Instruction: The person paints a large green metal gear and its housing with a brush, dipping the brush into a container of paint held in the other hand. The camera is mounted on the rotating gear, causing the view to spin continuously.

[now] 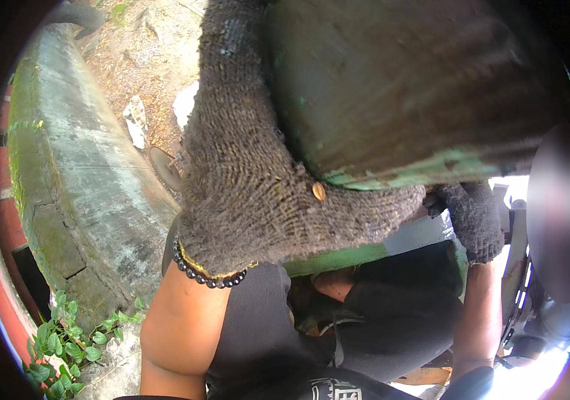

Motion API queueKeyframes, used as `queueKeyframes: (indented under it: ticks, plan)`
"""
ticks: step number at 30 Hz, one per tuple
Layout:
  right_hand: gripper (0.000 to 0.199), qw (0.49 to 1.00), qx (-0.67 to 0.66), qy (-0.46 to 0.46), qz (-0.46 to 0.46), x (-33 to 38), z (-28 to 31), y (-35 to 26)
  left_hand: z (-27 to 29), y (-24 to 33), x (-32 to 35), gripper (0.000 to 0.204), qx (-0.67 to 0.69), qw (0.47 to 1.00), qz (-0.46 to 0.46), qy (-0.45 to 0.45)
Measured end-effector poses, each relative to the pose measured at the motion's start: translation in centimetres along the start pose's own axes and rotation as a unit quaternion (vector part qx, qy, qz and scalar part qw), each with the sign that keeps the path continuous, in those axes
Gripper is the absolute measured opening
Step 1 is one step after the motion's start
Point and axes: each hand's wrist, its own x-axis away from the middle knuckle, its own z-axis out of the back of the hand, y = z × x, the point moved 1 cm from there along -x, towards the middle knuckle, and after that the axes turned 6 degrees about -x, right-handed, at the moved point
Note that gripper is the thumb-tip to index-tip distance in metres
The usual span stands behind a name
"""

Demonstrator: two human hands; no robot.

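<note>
A large dark, brownish-green panel (405, 87) with worn paint fills the upper right, very near the view. My left hand (245, 180), in a dirty grey knitted glove, grips the panel's near-left corner. Its thumb lies along the lower edge and its fingers run up the left edge, with the tips out of view. A small brown seed-like bit (319, 192) sticks to this glove. At the lower right edge of the panel is my right hand (473, 223), also gloved, with its fingers curled at the edge and partly hidden under it.
Below the panel runs a green and whitish strip (398, 243) over my dark-clothed legs. To the left stands a mossy, cracked concrete wall (85, 153), with leafy plants (65, 343) at its foot. Dark metal parts (515, 280) and a blurred patch are at the right.
</note>
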Motion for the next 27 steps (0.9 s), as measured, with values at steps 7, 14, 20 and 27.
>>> queueKeyframes:
  ticks: [7,14,20,27]
  plan:
    - [0.018,0.979,0.178,0.043,0.093,0.2,1.3,1.0,-0.1,-0.1,4.5,0.072,0.001,1.000,0.004,0.003]
    - [0.024,0.992,0.124,0.003,0.030,-0.1,1.2,0.4,-0.9,1.1,4.8,0.073,-0.006,1.000,0.017,0.011]
    - [0.026,0.986,0.151,-0.006,0.064,-0.4,0.3,0.3,0.0,0.5,1.0,0.073,-0.023,0.999,0.022,0.017]
    - [0.030,0.997,0.078,-0.017,0.007,-0.7,0.1,1.3,-0.1,0.8,1.2,0.074,-0.042,0.998,0.027,0.024]
